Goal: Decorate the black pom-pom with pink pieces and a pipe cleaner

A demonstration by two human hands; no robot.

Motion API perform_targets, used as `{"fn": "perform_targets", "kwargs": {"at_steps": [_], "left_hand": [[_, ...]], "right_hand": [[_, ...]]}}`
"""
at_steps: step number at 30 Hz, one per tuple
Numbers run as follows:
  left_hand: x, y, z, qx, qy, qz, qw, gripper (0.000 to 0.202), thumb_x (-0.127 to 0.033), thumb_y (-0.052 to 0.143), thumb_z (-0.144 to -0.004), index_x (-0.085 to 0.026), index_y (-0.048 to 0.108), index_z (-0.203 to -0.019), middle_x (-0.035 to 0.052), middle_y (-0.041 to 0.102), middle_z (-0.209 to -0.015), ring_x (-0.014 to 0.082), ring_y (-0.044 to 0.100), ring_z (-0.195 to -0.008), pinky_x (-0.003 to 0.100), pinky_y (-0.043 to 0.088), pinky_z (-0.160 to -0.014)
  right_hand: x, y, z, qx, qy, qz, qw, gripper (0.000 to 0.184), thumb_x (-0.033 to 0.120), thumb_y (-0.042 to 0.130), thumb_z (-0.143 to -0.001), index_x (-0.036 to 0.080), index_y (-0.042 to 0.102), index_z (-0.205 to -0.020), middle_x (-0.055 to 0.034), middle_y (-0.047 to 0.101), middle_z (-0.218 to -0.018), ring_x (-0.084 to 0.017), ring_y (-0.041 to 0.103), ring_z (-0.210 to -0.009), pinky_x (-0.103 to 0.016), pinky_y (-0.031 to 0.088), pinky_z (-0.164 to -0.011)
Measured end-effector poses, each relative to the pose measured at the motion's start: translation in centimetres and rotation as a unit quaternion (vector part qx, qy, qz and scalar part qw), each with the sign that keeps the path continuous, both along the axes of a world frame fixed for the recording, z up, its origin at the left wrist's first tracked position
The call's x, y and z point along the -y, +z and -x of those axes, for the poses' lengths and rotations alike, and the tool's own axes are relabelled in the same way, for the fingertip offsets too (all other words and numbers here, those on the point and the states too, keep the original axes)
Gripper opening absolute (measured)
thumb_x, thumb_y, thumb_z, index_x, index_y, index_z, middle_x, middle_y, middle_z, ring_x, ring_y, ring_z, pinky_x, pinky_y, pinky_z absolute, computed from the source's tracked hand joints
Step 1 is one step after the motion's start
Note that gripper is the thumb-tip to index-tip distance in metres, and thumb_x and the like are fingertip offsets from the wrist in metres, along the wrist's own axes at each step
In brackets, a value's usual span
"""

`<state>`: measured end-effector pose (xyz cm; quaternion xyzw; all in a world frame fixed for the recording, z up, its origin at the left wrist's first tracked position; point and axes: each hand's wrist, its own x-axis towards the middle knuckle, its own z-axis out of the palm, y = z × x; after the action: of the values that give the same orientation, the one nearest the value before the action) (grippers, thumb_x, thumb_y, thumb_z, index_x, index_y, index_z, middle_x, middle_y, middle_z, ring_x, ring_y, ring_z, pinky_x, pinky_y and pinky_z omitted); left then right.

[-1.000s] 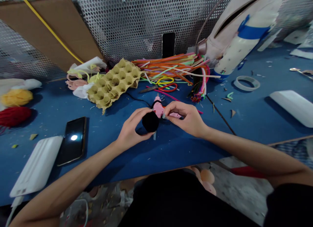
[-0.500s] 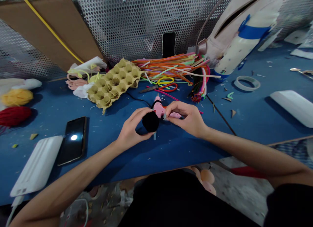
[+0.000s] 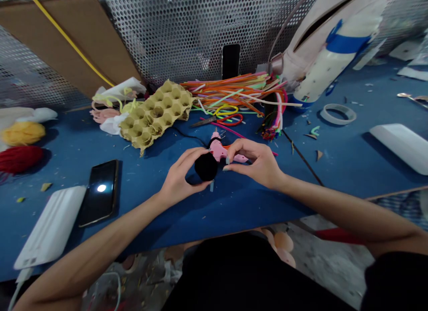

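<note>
A round black fuzzy ball [image 3: 206, 167] is held between the thumb and fingers of my left hand [image 3: 182, 173], just above the blue table. To its right, my right hand [image 3: 256, 163] hovers with thumb and index fingertips slightly apart and nothing visible between them. The other fingers curl inward. Behind both hands lies a pink hot glue gun [image 3: 218, 149], its nozzle toward the back and its handle partly hidden by my right fingers. A small clear strip [image 3: 211, 186] shows under the left thumb.
Behind are an egg carton [image 3: 157, 112], scissors [image 3: 222, 119] and a pile of coloured pipe cleaners [image 3: 230, 90]. On the left lie a phone [image 3: 100, 192], a white power bank [image 3: 50, 228] and yarn [image 3: 22, 157]. Rightward are a tape roll [image 3: 337, 114] and a white block [image 3: 401, 146].
My right thumb and index fingertips, pressed together before, have parted slightly. My left hand and the black ball have stayed in place.
</note>
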<state>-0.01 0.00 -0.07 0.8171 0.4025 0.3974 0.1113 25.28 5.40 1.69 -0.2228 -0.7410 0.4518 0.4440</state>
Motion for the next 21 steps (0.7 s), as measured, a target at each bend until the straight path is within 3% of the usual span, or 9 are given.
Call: {"fn": "perform_targets", "kwargs": {"at_steps": [4, 9, 15, 21], "left_hand": [[0.03, 0.02, -0.03, 0.000, 0.000, -0.001, 1.000, 0.063, -0.023, 0.081, -0.086, -0.023, 0.058, -0.144, 0.0136, 0.068, -0.139, 0.0296, 0.068, -0.130, 0.047, 0.059, -0.111], [0.07, 0.04, -0.06, 0.010, 0.000, -0.007, 1.000, 0.061, -0.024, 0.082, -0.086, -0.023, 0.058, -0.142, 0.0134, 0.069, -0.138, 0.0292, 0.068, -0.130, 0.047, 0.060, -0.109], [0.23, 0.24, -0.09, 0.006, -0.005, -0.014, 1.000, 0.063, -0.024, 0.083, -0.086, -0.024, 0.057, -0.143, 0.0132, 0.067, -0.140, 0.0298, 0.067, -0.130, 0.047, 0.059, -0.110], [0.43, 0.33, -0.11, -0.036, -0.008, -0.066, 0.997, 0.066, -0.024, 0.085, -0.085, -0.024, 0.056, -0.145, 0.0165, 0.059, -0.152, 0.0345, 0.058, -0.143, 0.050, 0.055, -0.114]], "right_hand": [[0.05, -0.01, 0.03, -0.010, 0.011, -0.007, 1.000, 0.019, 0.027, 0.087, -0.087, 0.021, 0.070, -0.095, -0.0025, 0.073, -0.097, -0.017, 0.071, -0.092, -0.033, 0.062, -0.089], [0.24, 0.30, 0.02, 0.010, 0.015, -0.029, 0.999, 0.008, 0.025, 0.074, -0.098, 0.022, 0.070, -0.105, -0.0074, 0.077, -0.116, -0.018, 0.074, -0.101, -0.036, 0.061, -0.094], [0.24, 0.22, 0.00, -0.005, 0.027, -0.027, 0.999, 0.006, 0.022, 0.068, -0.102, 0.021, 0.069, -0.108, -0.0077, 0.076, -0.117, -0.017, 0.074, -0.110, -0.033, 0.061, -0.097], [0.28, 0.13, -0.07, -0.015, 0.035, -0.032, 0.999, 0.008, 0.021, 0.067, -0.103, 0.020, 0.069, -0.111, -0.0082, 0.076, -0.117, -0.018, 0.074, -0.111, -0.031, 0.060, -0.095]]}}
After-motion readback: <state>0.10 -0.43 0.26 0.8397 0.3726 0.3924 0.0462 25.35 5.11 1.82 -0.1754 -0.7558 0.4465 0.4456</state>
